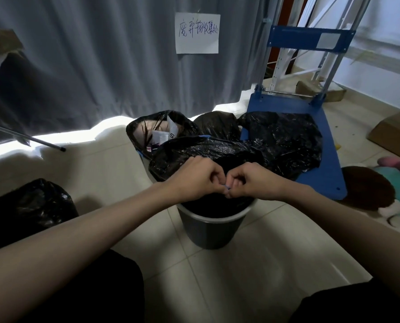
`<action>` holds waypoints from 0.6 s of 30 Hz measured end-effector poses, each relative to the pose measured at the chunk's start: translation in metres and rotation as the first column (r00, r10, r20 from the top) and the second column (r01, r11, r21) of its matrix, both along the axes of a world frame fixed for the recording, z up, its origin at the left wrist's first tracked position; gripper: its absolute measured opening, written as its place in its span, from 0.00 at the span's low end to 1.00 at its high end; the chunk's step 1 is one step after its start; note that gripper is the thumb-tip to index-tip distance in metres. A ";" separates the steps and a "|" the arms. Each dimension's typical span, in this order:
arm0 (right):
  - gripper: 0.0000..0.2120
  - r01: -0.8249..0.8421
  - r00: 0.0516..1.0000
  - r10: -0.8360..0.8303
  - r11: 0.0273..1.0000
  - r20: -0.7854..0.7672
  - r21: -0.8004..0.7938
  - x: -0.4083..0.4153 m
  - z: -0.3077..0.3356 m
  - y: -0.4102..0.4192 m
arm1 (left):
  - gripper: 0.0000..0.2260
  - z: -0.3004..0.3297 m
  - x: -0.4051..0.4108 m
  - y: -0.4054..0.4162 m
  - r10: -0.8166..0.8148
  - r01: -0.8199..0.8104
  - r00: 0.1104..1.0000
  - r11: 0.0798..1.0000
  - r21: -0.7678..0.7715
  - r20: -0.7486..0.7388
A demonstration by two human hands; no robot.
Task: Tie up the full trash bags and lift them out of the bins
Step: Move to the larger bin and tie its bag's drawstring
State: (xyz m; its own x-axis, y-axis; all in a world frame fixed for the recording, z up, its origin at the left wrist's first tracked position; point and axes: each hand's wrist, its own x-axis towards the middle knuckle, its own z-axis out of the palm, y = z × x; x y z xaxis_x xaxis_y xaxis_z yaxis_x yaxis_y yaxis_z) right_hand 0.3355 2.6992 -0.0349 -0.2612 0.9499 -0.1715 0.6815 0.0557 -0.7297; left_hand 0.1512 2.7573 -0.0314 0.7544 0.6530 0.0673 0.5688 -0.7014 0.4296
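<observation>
At the centre of the frame the left hand (200,180) and right hand (252,181) meet knuckle to knuckle above a grey bin (209,227), fingers curled in, both pinching a small blue drawstring (227,187) between them. The string belongs to the black trash bag (208,152) lining that bin, whose crinkled plastic bunches up just behind the hands. Behind it, in the upper middle, a second black bag (138,127) stands open, with white paper waste showing inside. More black plastic (285,134) lies draped over the blue platform cart (327,173) to the right. Another black bag (31,203) sits at the left edge on the tiled floor (201,276). A handwritten paper sign (197,33) hangs on the grey curtain (89,54) above. A cardboard box (394,134) sits at the right edge.
</observation>
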 end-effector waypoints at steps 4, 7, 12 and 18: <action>0.08 0.016 0.997 -0.018 1.000 0.075 0.024 0.005 -0.002 -0.002 | 0.02 0.008 0.002 0.005 -0.002 0.010 0.998 0.993 -0.121 0.067; 0.09 0.030 0.992 -0.037 0.998 0.123 0.058 0.010 -0.007 -0.001 | 0.02 0.018 0.001 0.008 0.034 -0.002 0.986 0.981 -0.195 0.166; 0.12 0.054 0.990 -0.061 0.997 0.125 0.052 0.014 -0.020 -0.002 | 0.02 0.034 -0.006 0.014 0.156 -0.066 0.939 0.957 -0.282 0.308; 0.17 0.044 0.977 -0.059 0.996 0.206 0.076 0.015 -0.024 0.002 | 0.02 0.040 -0.011 0.006 0.196 -0.077 0.875 0.959 -0.272 0.443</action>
